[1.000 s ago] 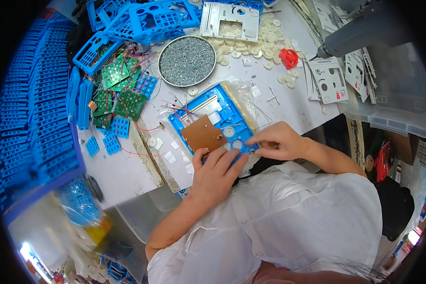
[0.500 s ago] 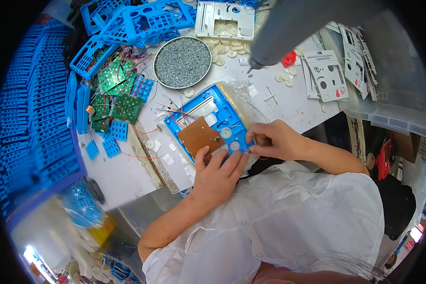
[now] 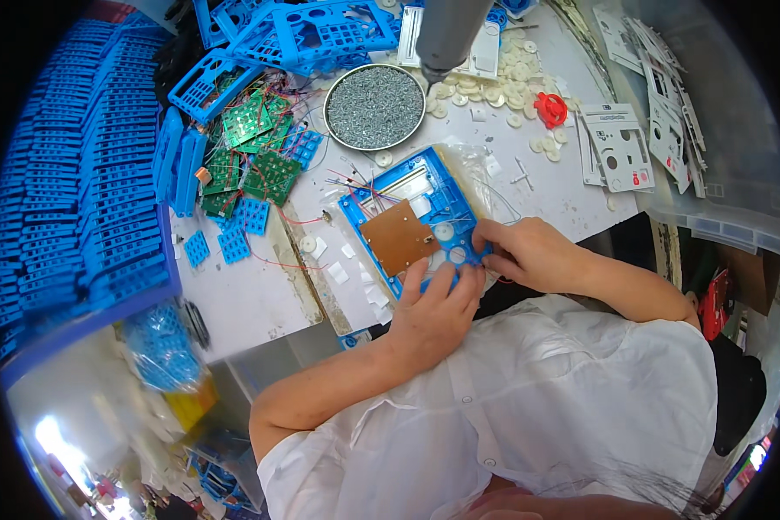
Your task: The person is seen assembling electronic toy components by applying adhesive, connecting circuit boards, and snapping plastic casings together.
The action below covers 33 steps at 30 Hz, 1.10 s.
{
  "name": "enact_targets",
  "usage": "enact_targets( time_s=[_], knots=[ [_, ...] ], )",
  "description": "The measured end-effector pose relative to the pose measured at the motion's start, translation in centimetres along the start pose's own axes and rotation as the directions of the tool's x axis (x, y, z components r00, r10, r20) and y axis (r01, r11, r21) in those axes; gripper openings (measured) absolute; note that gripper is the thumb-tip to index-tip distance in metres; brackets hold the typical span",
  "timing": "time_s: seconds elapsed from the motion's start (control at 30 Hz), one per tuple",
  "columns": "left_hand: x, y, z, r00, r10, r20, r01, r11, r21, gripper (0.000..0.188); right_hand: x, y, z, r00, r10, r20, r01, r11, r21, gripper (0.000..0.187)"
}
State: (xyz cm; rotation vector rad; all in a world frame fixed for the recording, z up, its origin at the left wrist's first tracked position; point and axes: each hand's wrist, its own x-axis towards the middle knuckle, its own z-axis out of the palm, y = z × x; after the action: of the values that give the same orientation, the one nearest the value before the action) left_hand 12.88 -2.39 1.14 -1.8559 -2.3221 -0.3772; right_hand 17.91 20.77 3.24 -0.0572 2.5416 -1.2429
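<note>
A blue plastic housing [image 3: 449, 201] lies on the table in front of me, with a brown circuit board [image 3: 399, 238] and loose coloured wires on it. A white disc [image 3: 444, 231] sits beside the board. My left hand [image 3: 438, 316] is closed on the housing's near edge, its fingers bent over the rim by a round opening. At the near right corner, my right hand [image 3: 533, 253] pinches the housing between thumb and fingers. The right fingertips partly hide that corner, so any small part there cannot be made out.
A grey power screwdriver [image 3: 446, 39] hangs over the table near a round bowl of screws [image 3: 334, 130]. Green circuit boards [image 3: 273, 178] lie to the left, by stacked blue frames [image 3: 56, 191]. White panels [image 3: 615, 147], white discs [image 3: 516, 69] and a red part [image 3: 549, 110] lie right.
The view has shifted, so the table's contents appear further right. Both hands stay at the near right part of the housing, with the fingers slightly shifted. The screwdriver appears nearer the bowl.
</note>
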Motion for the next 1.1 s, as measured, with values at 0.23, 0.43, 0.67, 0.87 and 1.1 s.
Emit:
enact_targets(
  time_s=[0.23,0.43,0.67,0.87,1.1],
  knots=[
    [0.0,-3.7,-2.0,0.955,-0.293,-0.044,0.245,0.864,-0.439,0.027,4.7,-2.0,-1.8,0.957,-0.183,-0.227,0.163,0.981,-0.104,0.021],
    [-0.6,-8.6,1.0,0.817,-0.529,-0.229,0.445,0.831,-0.334,0.018,13.6,-2.7,0.5,0.987,-0.147,-0.066,0.119,0.943,-0.311,0.026],
    [-0.6,-8.8,1.7,0.838,-0.49,-0.242,0.444,0.868,-0.222,0.023,15.0,-3.9,-0.4,0.993,-0.083,0.089,0.103,0.961,-0.258,0.022],
    [-0.7,-8.5,0.8,0.862,-0.479,-0.166,0.457,0.876,-0.155,0.034,14.0,-3.6,-1.7,0.994,-0.084,0.067,0.097,0.971,-0.219,0.02],
    [-0.1,-8.6,1.1,0.855,-0.508,-0.101,0.491,0.857,-0.155,0.045,9.2,-4.0,-0.1,0.802,-0.598,-0.018,0.591,0.797,-0.125,0.008]
  ],
)
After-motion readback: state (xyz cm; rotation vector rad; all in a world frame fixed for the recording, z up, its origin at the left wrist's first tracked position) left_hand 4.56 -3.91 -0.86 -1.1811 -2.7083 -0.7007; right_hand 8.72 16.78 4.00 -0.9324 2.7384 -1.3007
